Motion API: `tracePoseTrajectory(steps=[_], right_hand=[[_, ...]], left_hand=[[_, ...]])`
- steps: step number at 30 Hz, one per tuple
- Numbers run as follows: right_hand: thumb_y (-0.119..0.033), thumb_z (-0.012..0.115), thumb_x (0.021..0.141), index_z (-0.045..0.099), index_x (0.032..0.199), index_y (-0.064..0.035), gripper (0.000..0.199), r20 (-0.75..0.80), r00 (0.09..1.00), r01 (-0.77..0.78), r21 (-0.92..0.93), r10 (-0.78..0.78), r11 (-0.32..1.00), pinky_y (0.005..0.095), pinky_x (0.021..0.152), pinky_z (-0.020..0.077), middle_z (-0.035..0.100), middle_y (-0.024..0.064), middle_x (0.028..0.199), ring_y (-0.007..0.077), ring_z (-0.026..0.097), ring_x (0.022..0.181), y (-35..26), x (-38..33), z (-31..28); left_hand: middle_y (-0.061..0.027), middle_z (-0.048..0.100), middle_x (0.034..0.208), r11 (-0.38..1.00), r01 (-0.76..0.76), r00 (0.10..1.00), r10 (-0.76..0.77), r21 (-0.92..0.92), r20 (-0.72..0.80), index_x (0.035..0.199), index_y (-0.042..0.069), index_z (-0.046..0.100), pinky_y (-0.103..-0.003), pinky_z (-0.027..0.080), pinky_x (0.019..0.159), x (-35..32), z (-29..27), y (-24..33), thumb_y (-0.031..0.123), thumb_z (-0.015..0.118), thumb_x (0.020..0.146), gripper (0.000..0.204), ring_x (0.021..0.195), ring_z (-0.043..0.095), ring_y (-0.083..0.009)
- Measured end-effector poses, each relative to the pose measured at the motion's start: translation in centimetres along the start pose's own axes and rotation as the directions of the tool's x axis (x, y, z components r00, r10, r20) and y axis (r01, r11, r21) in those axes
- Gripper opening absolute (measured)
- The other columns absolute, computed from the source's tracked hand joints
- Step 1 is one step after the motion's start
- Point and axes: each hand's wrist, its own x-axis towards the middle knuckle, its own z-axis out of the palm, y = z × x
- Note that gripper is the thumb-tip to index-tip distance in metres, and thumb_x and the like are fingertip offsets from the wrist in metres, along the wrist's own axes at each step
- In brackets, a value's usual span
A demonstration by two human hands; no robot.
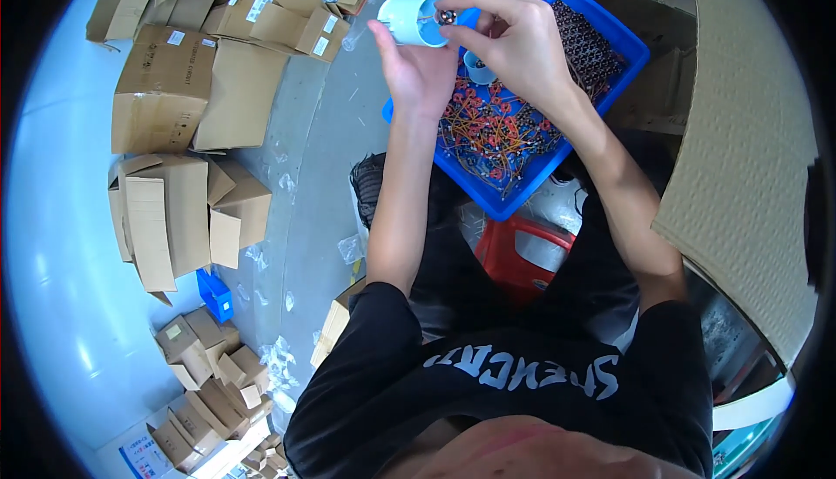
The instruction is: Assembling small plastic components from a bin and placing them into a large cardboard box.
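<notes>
My left hand (416,65) holds a pale cylindrical plastic housing (409,19) on its side, with the open end facing right. My right hand (514,35) pinches a small round wound coil (447,16) at the mouth of that housing. Both hands are raised over a blue plastic tray (610,30) full of small coils with red and orange wires (492,131). A second pale housing (477,68) stands in the tray just under my right hand.
Several brown cardboard boxes (165,87) lie on the floor at left, with a small blue bin (215,294) among them. A red stool (522,257) sits below the tray. A large cardboard sheet (740,157) rises at right.
</notes>
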Motion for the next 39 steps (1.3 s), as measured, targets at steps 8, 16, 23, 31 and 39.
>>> tracePoseTrajectory(steps=[8,16,23,31,39], right_hand=[[-0.005,0.072,0.066,0.070,0.088,-0.0059,0.022,-0.008,1.000,0.008,-0.029,-0.008,1.000,0.0304,0.056,0.0513,0.066,0.0122,0.081,0.0225,0.063,0.060,-0.3,-0.1,1.7],[-0.006,0.072,0.066,0.071,0.085,-0.0076,0.020,0.056,0.998,0.003,-0.157,0.006,0.988,0.0319,0.059,0.0499,0.066,0.0131,0.076,0.0245,0.061,0.064,0.2,-0.5,2.3],[-0.006,0.070,0.066,0.072,0.081,-0.0058,0.015,0.103,0.995,0.024,-0.211,-0.002,0.977,0.0354,0.066,0.0529,0.067,0.0154,0.077,0.0291,0.066,0.069,0.7,-0.4,1.3],[-0.006,0.068,0.070,0.071,0.080,-0.0044,0.010,0.185,0.981,0.093,-0.167,-0.062,0.982,0.0334,0.063,0.0531,0.067,0.0143,0.075,0.0262,0.066,0.066,0.8,-0.5,1.4],[-0.005,0.069,0.071,0.070,0.082,-0.0032,0.011,0.195,0.972,0.166,-0.160,-0.133,0.973,0.0296,0.061,0.0539,0.068,0.0123,0.075,0.0235,0.067,0.065,2.2,-1.1,2.8]], left_hand=[[-0.0083,0.054,0.119,0.997,0.071,0.997,-0.072,-0.013,-0.028,0.132,0.005,0.040,-0.038,0.038,0.095,-0.7,0.3,0.2,0.048,0.020,0.097,0.060,0.107,0.051,-0.0202],[-0.0074,0.061,0.108,0.990,0.117,0.991,-0.111,0.081,-0.075,0.126,0.001,0.047,-0.034,0.046,0.086,0.4,-3.5,0.2,0.034,0.023,0.098,0.050,0.098,0.057,-0.0183],[-0.0085,0.061,0.109,0.978,0.162,0.984,-0.150,0.130,-0.097,0.117,0.002,0.053,-0.033,0.049,0.082,0.2,-3.2,-0.4,0.031,0.028,0.097,0.043,0.099,0.059,-0.0180],[-0.0074,0.062,0.101,0.971,0.241,0.970,-0.240,-0.009,0.034,0.109,0.004,0.057,-0.034,0.048,0.076,-0.2,-3.4,0.4,0.034,0.030,0.095,0.042,0.089,0.059,-0.0185],[-0.0126,0.063,0.091,0.963,0.226,0.971,-0.211,0.148,-0.111,0.101,0.002,0.059,-0.039,0.045,0.060,0.0,-3.5,0.8,0.033,0.025,0.092,0.046,0.078,0.058,-0.0232]])
